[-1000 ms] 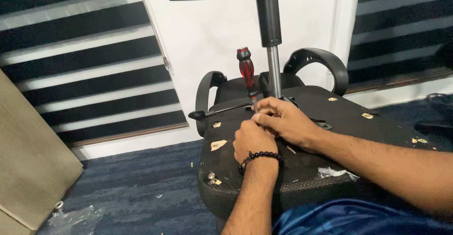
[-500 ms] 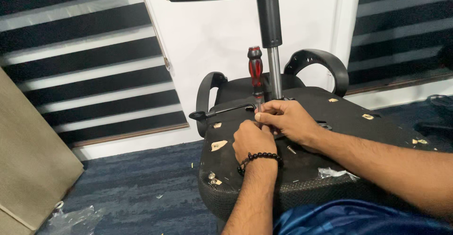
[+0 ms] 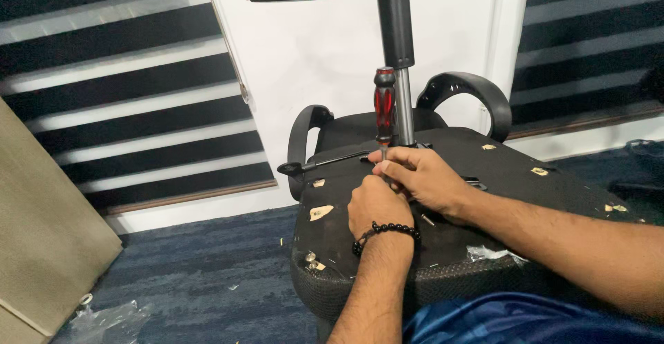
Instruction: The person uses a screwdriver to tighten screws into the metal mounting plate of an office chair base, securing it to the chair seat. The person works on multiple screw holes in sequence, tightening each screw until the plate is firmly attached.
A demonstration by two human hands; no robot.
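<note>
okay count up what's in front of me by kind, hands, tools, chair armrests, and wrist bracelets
Hands: 2, the left hand and right hand
Tools: 1, a red and black screwdriver
Armrests: 2
Bracelets: 1, black beads
Total: 6

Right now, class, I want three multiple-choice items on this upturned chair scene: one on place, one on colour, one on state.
1. Where does the screwdriver stand?
A. On the carpet
B. On the chair seat underside
C. On the windowsill

2. What colours is its handle?
A. Red and black
B. Yellow
C. Green and white

3. How is it held?
A. Lying flat
B. Upright
C. Upside down

Answers: 1 B, its tip meets the seat beside the metal post. 2 A, handle shows red and black. 3 B, right hand and left hand grip its lower shaft, handle up.
</note>
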